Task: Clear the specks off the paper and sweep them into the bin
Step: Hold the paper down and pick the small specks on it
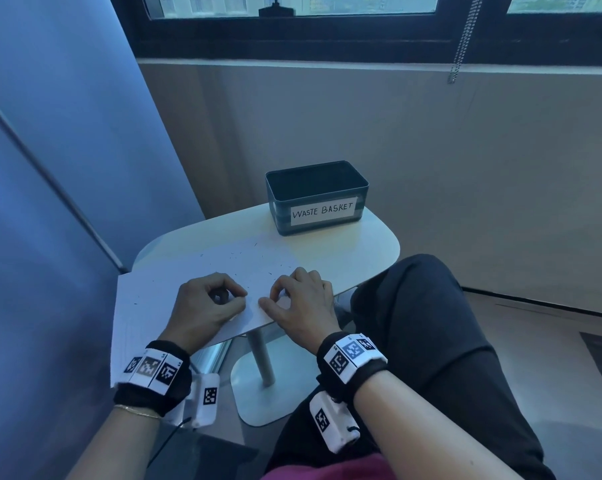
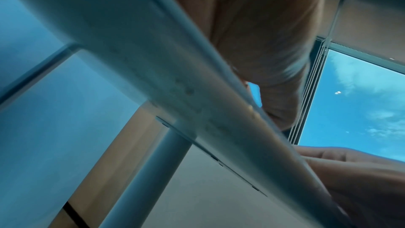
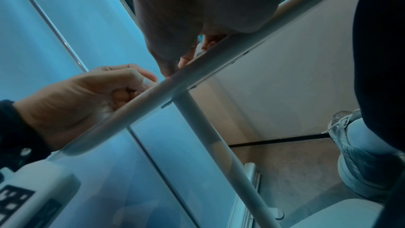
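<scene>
A white sheet of paper [image 1: 195, 271] lies on the small white table [image 1: 344, 251] and overhangs its left and near edges. Fine dark specks [image 1: 255, 244] are scattered over the paper's far half. A dark teal bin [image 1: 360, 202] labelled "WASTE BASKET" stands open at the table's far side. My left hand [image 1: 209, 303] rests on the paper near the front edge with its fingers curled and nothing seen in it. My right hand [image 1: 303, 296] is curled at the paper's right edge, a bit of white paper showing between thumb and index. From below, both hands [image 3: 76, 96] [image 3: 197, 6] sit on the table rim [image 3: 219, 55].
A blue partition [image 1: 50, 168] stands close on the left. My knee in dark trousers [image 1: 431, 323] presses near the table's right edge. A single leg [image 3: 219, 145] carries the table, with my shoe [image 3: 361, 153] beside it. A blind chain [image 1: 465, 39] hangs by the window.
</scene>
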